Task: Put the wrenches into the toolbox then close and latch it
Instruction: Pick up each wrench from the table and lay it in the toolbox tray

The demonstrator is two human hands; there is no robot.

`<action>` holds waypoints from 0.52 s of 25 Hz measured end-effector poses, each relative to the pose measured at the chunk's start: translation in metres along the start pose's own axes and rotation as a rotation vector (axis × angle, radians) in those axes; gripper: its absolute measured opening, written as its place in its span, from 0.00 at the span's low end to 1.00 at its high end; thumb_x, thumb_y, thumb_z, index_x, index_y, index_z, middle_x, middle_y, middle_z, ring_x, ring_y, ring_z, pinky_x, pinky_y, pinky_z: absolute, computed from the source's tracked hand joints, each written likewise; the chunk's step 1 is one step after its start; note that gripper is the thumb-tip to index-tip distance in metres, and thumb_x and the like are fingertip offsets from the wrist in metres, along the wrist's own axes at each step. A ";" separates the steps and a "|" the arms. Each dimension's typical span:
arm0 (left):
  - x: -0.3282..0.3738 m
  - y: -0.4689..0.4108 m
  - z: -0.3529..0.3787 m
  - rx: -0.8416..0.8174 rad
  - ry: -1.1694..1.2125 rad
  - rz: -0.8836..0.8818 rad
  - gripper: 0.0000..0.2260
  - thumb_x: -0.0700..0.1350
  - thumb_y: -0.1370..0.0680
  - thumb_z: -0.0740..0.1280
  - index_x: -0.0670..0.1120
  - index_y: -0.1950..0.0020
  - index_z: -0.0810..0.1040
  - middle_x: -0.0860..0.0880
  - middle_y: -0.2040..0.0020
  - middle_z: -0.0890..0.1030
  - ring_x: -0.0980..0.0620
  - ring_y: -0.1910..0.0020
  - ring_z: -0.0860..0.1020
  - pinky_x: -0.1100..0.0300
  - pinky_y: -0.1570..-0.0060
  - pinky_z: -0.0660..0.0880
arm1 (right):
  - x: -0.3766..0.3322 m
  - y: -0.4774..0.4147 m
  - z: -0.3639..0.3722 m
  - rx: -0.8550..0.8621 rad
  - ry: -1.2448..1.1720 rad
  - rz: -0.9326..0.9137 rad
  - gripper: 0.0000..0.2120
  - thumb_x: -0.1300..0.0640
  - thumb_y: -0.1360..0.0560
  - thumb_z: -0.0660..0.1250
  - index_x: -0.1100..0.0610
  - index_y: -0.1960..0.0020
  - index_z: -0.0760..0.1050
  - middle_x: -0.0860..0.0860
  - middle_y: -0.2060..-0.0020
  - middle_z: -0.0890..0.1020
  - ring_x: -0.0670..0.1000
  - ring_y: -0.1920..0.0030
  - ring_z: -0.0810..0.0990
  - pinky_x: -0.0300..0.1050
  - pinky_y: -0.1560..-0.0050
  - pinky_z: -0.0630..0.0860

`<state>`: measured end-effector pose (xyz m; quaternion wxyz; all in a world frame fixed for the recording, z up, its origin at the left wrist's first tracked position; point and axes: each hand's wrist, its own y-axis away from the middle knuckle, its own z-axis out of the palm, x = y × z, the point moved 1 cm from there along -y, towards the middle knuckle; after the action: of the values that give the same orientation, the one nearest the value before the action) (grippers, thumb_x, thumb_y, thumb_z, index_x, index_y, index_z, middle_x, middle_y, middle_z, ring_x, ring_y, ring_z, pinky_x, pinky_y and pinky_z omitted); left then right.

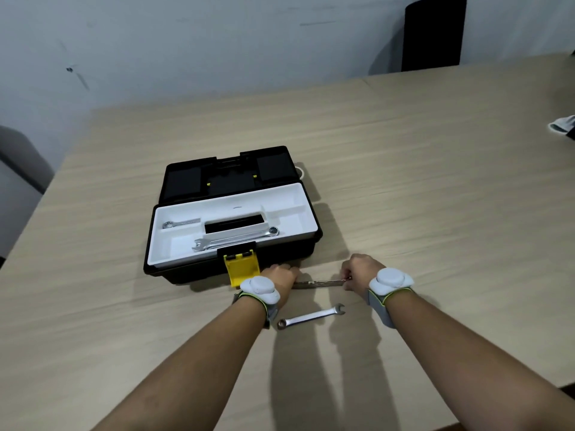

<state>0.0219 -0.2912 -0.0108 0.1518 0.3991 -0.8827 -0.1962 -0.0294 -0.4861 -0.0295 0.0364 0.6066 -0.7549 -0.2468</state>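
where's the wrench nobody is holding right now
The loose wrench lies on the table low in the head view, between the two forearms, just behind the wrench held by both hands.

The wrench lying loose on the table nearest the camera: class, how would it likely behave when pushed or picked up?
The loose wrench looks like polished metal, so probably rigid and heavy for its size. It lies flat on the table, so it should slide, not roll. Its shiny, thin shank may be slippery to pinch.
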 end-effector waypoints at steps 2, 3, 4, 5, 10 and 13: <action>0.003 0.002 -0.004 -0.011 -0.005 -0.008 0.16 0.34 0.24 0.61 0.38 0.36 0.70 0.37 0.35 0.72 0.38 0.37 0.73 0.50 0.41 0.72 | 0.000 0.004 -0.008 -0.004 -0.032 0.013 0.09 0.57 0.32 0.72 0.54 0.52 0.82 0.54 0.47 0.82 0.55 0.46 0.80 0.40 0.49 0.75; 0.005 0.003 -0.010 -0.006 -0.004 -0.007 0.14 0.34 0.23 0.60 0.38 0.37 0.71 0.38 0.35 0.73 0.39 0.37 0.73 0.50 0.42 0.72 | 0.001 0.005 -0.015 0.003 -0.059 0.030 0.09 0.57 0.33 0.72 0.54 0.53 0.83 0.54 0.50 0.84 0.55 0.48 0.81 0.39 0.51 0.75; 0.006 0.004 -0.017 -0.001 0.006 -0.007 0.13 0.34 0.23 0.61 0.38 0.38 0.71 0.38 0.36 0.74 0.39 0.38 0.74 0.50 0.42 0.72 | 0.001 0.007 -0.025 0.012 -0.087 0.046 0.08 0.58 0.33 0.73 0.55 0.54 0.84 0.54 0.52 0.85 0.54 0.52 0.83 0.39 0.54 0.76; 0.006 0.008 -0.028 0.008 0.026 -0.004 0.13 0.35 0.23 0.62 0.40 0.39 0.73 0.39 0.37 0.75 0.40 0.39 0.74 0.50 0.42 0.73 | 0.001 0.010 -0.038 0.019 -0.115 0.052 0.08 0.59 0.34 0.75 0.56 0.55 0.84 0.54 0.55 0.86 0.53 0.55 0.83 0.37 0.57 0.75; -0.006 0.023 -0.097 0.146 0.174 0.037 0.10 0.41 0.24 0.68 0.42 0.44 0.80 0.44 0.43 0.81 0.44 0.42 0.78 0.58 0.47 0.74 | -0.013 0.015 -0.111 0.071 -0.239 0.033 0.09 0.63 0.35 0.76 0.61 0.54 0.84 0.49 0.72 0.80 0.45 0.72 0.75 0.29 0.72 0.72; -0.031 0.034 -0.135 0.270 0.204 0.003 0.09 0.39 0.25 0.68 0.42 0.46 0.82 0.43 0.45 0.83 0.44 0.44 0.79 0.59 0.48 0.73 | -0.038 0.010 -0.135 0.137 -0.273 -0.014 0.09 0.67 0.34 0.74 0.62 0.53 0.84 0.55 0.69 0.81 0.49 0.69 0.77 0.36 0.66 0.73</action>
<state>0.0766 -0.2775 0.1203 0.1858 0.4325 -0.8816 -0.0342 0.0196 -0.4933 0.1027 -0.1100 0.5737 -0.7636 -0.2751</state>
